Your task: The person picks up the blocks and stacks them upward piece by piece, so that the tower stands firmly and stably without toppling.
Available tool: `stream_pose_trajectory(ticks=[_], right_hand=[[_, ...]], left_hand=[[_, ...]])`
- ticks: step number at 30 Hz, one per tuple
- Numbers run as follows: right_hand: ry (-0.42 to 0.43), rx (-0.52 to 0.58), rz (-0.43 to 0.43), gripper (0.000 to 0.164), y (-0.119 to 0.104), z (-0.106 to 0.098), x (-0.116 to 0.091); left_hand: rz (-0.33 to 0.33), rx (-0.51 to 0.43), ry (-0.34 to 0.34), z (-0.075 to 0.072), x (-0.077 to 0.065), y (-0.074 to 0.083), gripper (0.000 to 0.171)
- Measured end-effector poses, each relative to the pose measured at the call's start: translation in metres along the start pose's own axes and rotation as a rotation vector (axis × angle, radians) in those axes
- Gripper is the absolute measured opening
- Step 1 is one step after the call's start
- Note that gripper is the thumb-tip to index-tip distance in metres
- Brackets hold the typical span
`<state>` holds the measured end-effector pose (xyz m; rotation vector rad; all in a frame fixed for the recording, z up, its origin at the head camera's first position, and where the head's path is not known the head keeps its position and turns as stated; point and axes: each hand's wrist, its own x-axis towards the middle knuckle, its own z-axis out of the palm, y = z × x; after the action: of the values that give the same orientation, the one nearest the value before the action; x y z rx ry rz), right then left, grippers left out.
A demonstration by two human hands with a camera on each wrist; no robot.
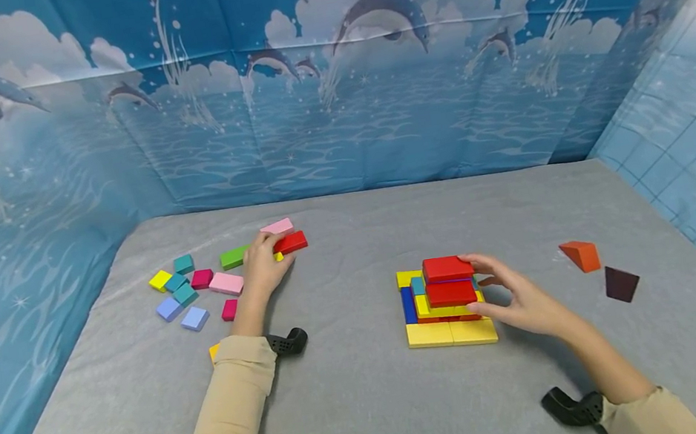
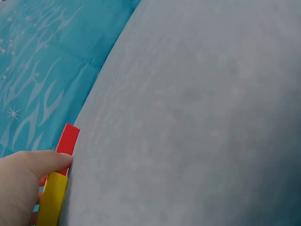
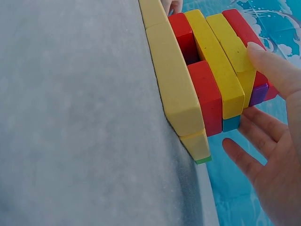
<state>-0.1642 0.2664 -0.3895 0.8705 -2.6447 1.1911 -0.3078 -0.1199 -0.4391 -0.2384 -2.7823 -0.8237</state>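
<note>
My left hand (image 1: pixel 266 263) reaches into the loose blocks, pinching a red block (image 1: pixel 291 243) between thumb and fingers. In the left wrist view its thumb lies across that red block (image 2: pixel 68 140), beside a yellow block (image 2: pixel 52 200). A tiered stack of coloured blocks (image 1: pixel 452 333) stands right of centre, with red blocks (image 1: pixel 446 269) at its top. Against the stack's right side rests my right hand (image 1: pixel 522 300), its fingers spread and fairly straight. The right wrist view shows the thumb touching the upper layers near a yellow block (image 3: pixel 230 47); some fingertips are hidden behind the stack.
Loose blocks lie around the left hand, including a green block (image 1: pixel 233 257), a pink block (image 1: pixel 227 283) and a blue block (image 1: pixel 194 319). At the right are an orange block (image 1: pixel 581 256) and a dark brown block (image 1: pixel 621 283). A dolphin-print curtain (image 1: pixel 335 129) borders the grey table.
</note>
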Motion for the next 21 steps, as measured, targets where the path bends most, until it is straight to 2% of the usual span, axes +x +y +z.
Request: stream_pose_trajectory(ticks=[6, 10, 12, 16, 21], right_hand=[[0.001, -0.009, 0.002, 0.07, -0.001, 0.0, 0.0], [0.003, -0.009, -0.001, 0.07, -0.001, 0.0, 0.0], [0.003, -0.007, -0.003, 0.07, -0.001, 0.0, 0.0], [0.005, -0.01, -0.008, 0.07, 0.0, 0.0, 0.0], [0.003, -0.009, -0.016, 0.07, 0.001, 0.0, 0.0]], left_hand=[[0.024, -0.057, -0.026, 0.0, 0.0, 0.002, 0.04], [0.101, -0.133, -0.036, 0.002, -0.001, 0.005, 0.037], [0.163, -0.179, -0.03, 0.003, -0.002, 0.011, 0.036], [0.287, -0.302, -0.018, 0.004, -0.005, 0.033, 0.035], [0.463, -0.435, 0.0, 0.006, -0.017, 0.071, 0.032]])
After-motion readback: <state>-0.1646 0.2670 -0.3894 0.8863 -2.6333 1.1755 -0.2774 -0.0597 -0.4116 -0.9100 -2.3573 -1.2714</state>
